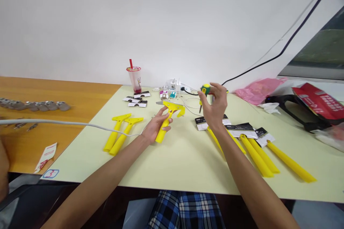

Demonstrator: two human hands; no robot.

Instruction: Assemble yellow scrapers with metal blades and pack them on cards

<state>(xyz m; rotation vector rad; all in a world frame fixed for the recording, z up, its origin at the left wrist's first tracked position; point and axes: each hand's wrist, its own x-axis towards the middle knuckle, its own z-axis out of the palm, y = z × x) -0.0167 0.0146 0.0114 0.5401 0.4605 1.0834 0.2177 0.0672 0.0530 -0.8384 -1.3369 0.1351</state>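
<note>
My left hand (pixel 155 127) is wrapped round the handle of a yellow scraper (pixel 164 127), which it holds up over the table. A metal blade juts from the left end of the scraper's head, and a yellow piece hangs at its right end. To the right, my right hand (pixel 215 105) grips a screwdriver (pixel 205 89) by its green and yellow handle, shaft pointing down. The tip is apart from the scraper. Two more yellow scrapers (pixel 125 134) lie left of my left hand. Under my right arm lie several yellow scrapers (pixel 259 157) with black and white cards on their heads.
Small black and white cards (pixel 137 103) lie near a plastic cup (pixel 135 78) with a red straw. Behind are a power strip (pixel 176 86) and cables. A pink bag (pixel 259 90) and a red box (pixel 318 103) sit at right. Grey parts (pixel 49 105) line the wooden table.
</note>
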